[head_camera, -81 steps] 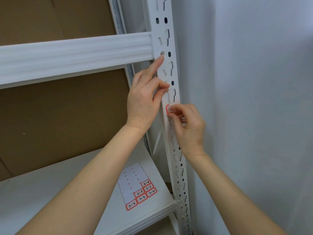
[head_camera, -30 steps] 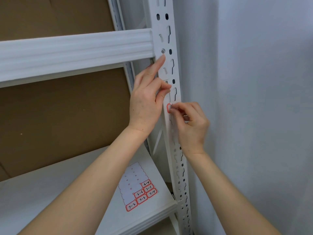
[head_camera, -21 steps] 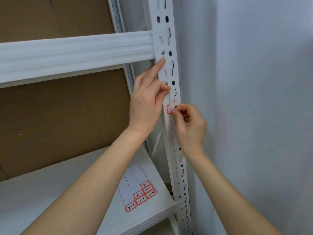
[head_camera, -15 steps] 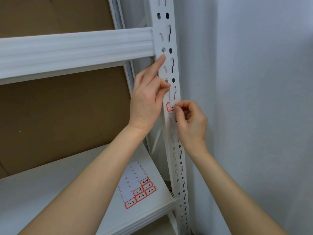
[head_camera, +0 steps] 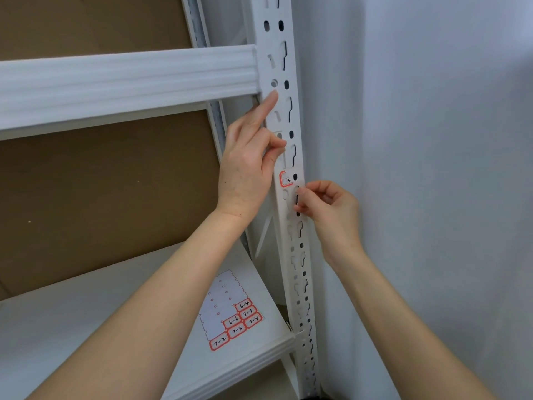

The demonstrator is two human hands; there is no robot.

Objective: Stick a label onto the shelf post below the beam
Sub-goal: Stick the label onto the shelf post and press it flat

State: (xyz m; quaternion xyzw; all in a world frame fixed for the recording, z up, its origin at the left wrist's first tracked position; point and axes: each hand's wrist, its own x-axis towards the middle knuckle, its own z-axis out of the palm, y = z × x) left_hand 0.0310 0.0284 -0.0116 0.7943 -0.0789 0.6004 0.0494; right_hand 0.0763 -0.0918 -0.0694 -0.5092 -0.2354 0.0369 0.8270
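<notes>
A person's left hand [head_camera: 245, 168] rests its straight index finger on the white shelf post [head_camera: 274, 41] just under the beam [head_camera: 129, 82], other fingers loosely bent and gripping nothing; the red-edged label [head_camera: 286, 179] sits on the post just right of that hand's palm. The right hand [head_camera: 331, 209], fingers curled, has its fingertips [head_camera: 300, 194] at the post directly below the label, though whether they pinch its edge cannot be told. Under the left forearm, a label sheet [head_camera: 232, 313] lies on the shelf board [head_camera: 86, 327].
</notes>
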